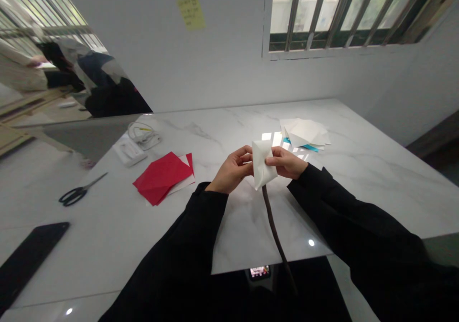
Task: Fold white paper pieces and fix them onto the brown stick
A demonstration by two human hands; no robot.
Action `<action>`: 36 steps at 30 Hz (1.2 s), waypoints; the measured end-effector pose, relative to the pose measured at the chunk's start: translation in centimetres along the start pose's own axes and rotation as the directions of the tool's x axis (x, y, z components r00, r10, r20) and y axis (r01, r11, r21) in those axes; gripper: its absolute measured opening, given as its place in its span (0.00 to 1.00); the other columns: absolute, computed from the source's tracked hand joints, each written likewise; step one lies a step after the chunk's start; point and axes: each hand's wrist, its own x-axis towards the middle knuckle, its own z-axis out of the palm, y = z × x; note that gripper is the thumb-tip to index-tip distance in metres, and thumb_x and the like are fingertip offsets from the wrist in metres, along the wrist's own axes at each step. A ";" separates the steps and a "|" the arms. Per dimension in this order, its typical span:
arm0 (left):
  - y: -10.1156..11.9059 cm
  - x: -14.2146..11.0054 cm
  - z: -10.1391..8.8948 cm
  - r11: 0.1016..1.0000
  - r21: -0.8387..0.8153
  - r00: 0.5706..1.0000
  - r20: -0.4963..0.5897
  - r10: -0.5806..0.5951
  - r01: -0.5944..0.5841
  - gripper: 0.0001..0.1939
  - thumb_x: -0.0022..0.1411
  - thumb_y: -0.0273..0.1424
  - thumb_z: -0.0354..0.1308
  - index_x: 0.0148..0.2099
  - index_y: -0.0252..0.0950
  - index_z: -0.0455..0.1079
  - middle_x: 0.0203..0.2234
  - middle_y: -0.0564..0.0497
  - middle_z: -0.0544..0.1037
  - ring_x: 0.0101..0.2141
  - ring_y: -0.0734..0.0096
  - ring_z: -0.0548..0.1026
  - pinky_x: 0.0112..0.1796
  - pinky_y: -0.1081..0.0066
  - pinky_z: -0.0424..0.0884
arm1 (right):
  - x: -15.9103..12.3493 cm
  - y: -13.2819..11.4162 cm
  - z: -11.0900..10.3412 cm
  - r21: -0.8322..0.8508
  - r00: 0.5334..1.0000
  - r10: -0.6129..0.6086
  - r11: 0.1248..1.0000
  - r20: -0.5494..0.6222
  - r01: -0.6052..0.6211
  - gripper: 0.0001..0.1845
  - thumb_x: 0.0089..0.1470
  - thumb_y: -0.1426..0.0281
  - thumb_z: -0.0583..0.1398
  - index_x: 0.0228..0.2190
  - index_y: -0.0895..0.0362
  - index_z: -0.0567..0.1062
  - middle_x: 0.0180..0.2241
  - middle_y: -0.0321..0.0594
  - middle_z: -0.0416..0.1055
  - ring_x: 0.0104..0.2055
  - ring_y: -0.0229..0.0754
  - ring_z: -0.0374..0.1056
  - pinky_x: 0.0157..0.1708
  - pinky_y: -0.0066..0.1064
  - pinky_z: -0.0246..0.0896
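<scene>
From my remote seat, I see a marbled white worktop [107,236] filling most of the head view, with a barred window [333,14] above its far right side. A flat black slab [34,257] lies at the near left. Red sheets [163,176] overlap left of centre, partly covering a white one, while a heap of white sheets [306,133] sits at the far right with blue showing beneath. Between them are both hands: the right hand [289,163] pinches a folded white paper [262,169] over the worktop's middle, thumb on its face; the left hand [233,170] has its fingers narrowed at the paper's left edge, though I cannot tell whether they grip it. A dark cord [273,226] runs down from the paper's lower edge. A white box [129,151] lies beside a coiled cable [143,138], black-handled scissors [86,187] nearer me. A yellow note [191,13] sticks to the wall.
</scene>
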 end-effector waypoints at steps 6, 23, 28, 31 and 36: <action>-1.2 0.6 -0.7 0.997 -0.069 0.994 -0.111 -0.021 0.013 0.28 0.49 0.41 0.81 0.47 0.35 0.76 0.36 0.47 0.84 0.33 0.65 0.81 0.35 0.70 0.74 | 0.8 1.0 -0.3 0.055 0.996 0.037 0.998 -0.077 -0.032 0.25 0.42 0.60 0.79 0.38 0.61 0.80 0.36 0.46 0.83 0.35 0.44 0.78 0.39 0.33 0.75; -4.6 1.6 -1.6 0.974 -0.225 0.978 -0.198 -0.063 0.017 0.34 0.42 0.34 0.82 0.52 0.32 0.79 0.41 0.40 0.86 0.41 0.53 0.84 0.43 0.63 0.80 | 1.6 3.4 -1.3 0.171 0.966 0.162 0.977 -0.200 -0.128 0.14 0.51 0.72 0.74 0.39 0.64 0.80 0.34 0.46 0.83 0.35 0.42 0.80 0.41 0.31 0.78; -5.3 2.0 -2.1 0.972 -0.234 0.984 -0.173 -0.041 -0.001 0.33 0.46 0.34 0.80 0.54 0.32 0.79 0.43 0.41 0.86 0.42 0.55 0.84 0.45 0.62 0.80 | 1.8 3.7 -1.1 0.179 0.967 0.143 0.978 -0.209 -0.106 0.13 0.54 0.72 0.72 0.40 0.64 0.80 0.35 0.47 0.84 0.36 0.43 0.80 0.42 0.31 0.78; -5.6 2.2 -2.3 0.973 -0.232 0.984 -0.177 -0.037 -0.005 0.33 0.48 0.34 0.80 0.56 0.34 0.78 0.44 0.41 0.86 0.43 0.54 0.84 0.46 0.61 0.80 | 1.9 3.7 -0.9 0.184 0.964 0.154 0.976 -0.218 -0.115 0.11 0.56 0.73 0.71 0.41 0.64 0.80 0.36 0.47 0.84 0.37 0.43 0.80 0.42 0.30 0.78; -5.6 2.2 -2.2 0.973 -0.231 0.983 -0.180 -0.040 -0.003 0.32 0.48 0.36 0.79 0.56 0.35 0.79 0.45 0.42 0.85 0.45 0.53 0.83 0.46 0.61 0.80 | 1.7 3.5 -1.0 0.181 0.966 0.137 0.979 -0.220 -0.097 0.09 0.58 0.73 0.70 0.40 0.64 0.80 0.37 0.48 0.84 0.36 0.42 0.80 0.41 0.29 0.78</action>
